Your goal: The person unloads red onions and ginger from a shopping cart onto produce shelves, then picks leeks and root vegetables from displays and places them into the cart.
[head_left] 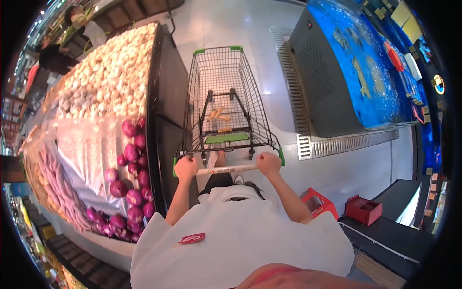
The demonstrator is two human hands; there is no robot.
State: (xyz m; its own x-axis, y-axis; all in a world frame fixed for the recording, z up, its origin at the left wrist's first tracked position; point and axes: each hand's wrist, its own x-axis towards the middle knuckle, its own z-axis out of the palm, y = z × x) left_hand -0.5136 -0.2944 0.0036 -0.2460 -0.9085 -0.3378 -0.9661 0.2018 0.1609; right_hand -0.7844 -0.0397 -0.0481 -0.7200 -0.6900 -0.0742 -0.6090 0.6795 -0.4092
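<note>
A wire shopping cart (pixel 224 72) with green corner pieces stands in front of me on the tiled floor. My left hand (pixel 186 166) is wrapped round the left end of its white handle bar (pixel 226 169). Around the bar's right end my right hand (pixel 268 163) is closed as well. Several small yellowish pieces (pixel 220 115) show through the wire of the cart; I cannot make out what they are or whether they lie in it.
A dark-sided produce stand on the left bears garlic (pixel 110 72), red onions (pixel 134 196) and long pinkish roots (pixel 60 188). To the right are a blue water tank (pixel 356 72), a floor drain grate (pixel 301 103), a red stool (pixel 320 204) and a red box (pixel 364 210). People stand at the far left.
</note>
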